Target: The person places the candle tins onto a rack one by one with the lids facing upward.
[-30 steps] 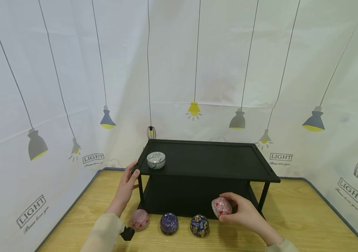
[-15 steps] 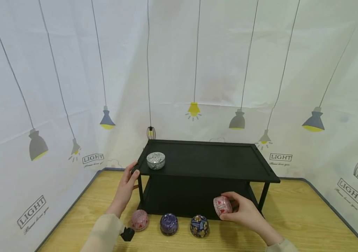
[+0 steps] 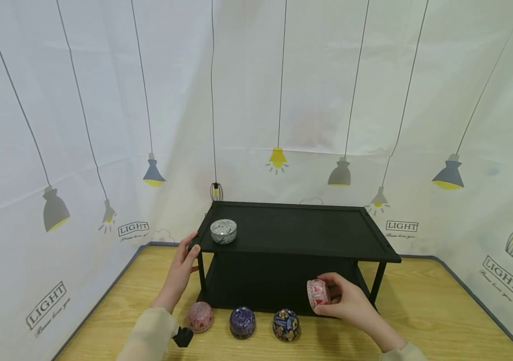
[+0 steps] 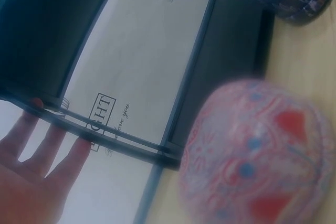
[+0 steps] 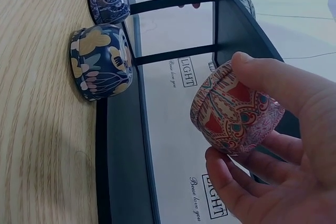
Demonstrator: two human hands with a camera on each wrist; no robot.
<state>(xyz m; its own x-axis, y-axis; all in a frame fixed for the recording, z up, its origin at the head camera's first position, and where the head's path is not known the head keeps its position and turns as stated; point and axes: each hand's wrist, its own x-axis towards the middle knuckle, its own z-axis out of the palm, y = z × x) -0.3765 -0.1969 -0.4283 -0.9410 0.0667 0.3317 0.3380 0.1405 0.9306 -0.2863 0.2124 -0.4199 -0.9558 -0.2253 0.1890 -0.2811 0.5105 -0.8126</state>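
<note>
In the head view my right hand [image 3: 348,303] holds a pink round tin with red hearts [image 3: 318,295] between thumb and fingertips, in front of the shelf's lower level. The tin is tipped on its side; the right wrist view shows its patterned wall [image 5: 236,111] close up. My left hand [image 3: 182,263] grips the left front corner of a black two-tier shelf [image 3: 292,230], thumb on the top's edge, fingers at its left side. On the shelf's top, at the left, stands a grey marbled tin [image 3: 223,231].
Along the shelf's front, on the wooden table [image 3: 437,301], stand another pink tin [image 3: 200,317], a purple tin [image 3: 242,322] and a dark blue flowered tin [image 3: 285,325]. Behind rises a white cloth backdrop [image 3: 247,100] printed with lamps.
The held pink tin has turned further onto its side in my right hand and shifted slightly right. My left hand keeps its place on the shelf corner.
</note>
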